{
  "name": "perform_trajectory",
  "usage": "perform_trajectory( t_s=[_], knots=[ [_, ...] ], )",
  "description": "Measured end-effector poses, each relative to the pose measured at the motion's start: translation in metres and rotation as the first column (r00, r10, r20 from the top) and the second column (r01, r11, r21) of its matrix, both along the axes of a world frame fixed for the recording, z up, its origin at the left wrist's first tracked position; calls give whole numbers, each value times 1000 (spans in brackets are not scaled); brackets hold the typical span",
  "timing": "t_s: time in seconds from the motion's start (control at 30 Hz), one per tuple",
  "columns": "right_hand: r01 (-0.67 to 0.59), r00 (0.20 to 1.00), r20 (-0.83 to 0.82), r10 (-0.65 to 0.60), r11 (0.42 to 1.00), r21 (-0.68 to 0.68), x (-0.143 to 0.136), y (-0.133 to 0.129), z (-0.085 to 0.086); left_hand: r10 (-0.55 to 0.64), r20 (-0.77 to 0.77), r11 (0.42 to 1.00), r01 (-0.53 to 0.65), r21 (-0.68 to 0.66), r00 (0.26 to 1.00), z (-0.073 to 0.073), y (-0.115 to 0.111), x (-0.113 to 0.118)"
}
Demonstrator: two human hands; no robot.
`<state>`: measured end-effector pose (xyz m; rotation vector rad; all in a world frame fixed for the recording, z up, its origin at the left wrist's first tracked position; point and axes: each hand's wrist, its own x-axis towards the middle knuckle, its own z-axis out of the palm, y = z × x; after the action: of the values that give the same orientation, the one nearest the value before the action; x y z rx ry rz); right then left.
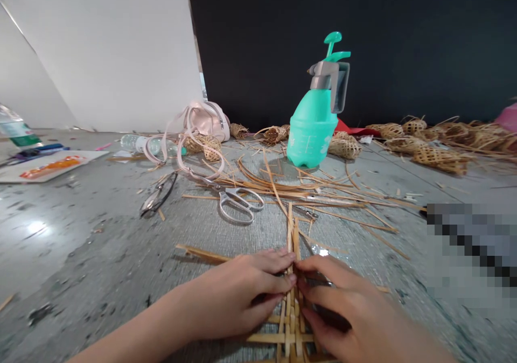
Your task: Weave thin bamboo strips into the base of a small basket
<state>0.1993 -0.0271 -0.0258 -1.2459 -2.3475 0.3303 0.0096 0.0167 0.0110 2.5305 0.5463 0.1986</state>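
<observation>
In the head view, the weave [298,338] lies at the bottom centre, between the left hand [246,285] and the right hand [343,301]. Both have bent fingers touching its upright strips from either side; how firmly either grips, I cannot tell. Beyond them lie scissors [237,203] and loose strips [278,188], with a green sprayer [310,128] standing upright farther back.

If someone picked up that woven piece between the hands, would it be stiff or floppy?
The woven piece would probably flex rather than stay rigid, since its strips look thin and flat. It is likely light for its size, with open gaps showing in the weave. Its free ends, jutting out at the far side, might sway or snag.
</observation>
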Motion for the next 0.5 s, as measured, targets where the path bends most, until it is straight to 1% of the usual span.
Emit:
perform_trajectory(
  t_s=[0.07,0.2,0.27,0.33,0.4,0.5],
  knots=[
    [-10,1000,26,9,1000,30,0,0,1,13,-12,1000,-13,9,1000,0,0,0],
    [-53,993,112,37,989,136,-1,3,2,26,-6,1000,-26,8,1000,-3,-3,1],
    [-67,990,130,44,982,178,-2,4,2,41,1,999,-41,11,999,-4,-3,2],
    [-55,995,98,34,973,223,-3,4,1,58,-5,998,-58,24,998,-5,-3,2],
    [-36,998,50,23,965,260,-4,3,1,49,-21,998,-48,32,999,-5,-2,2],
    [-21,1000,14,18,961,274,-4,1,-1,25,-44,999,-23,30,999,-4,0,2]
  ],
)
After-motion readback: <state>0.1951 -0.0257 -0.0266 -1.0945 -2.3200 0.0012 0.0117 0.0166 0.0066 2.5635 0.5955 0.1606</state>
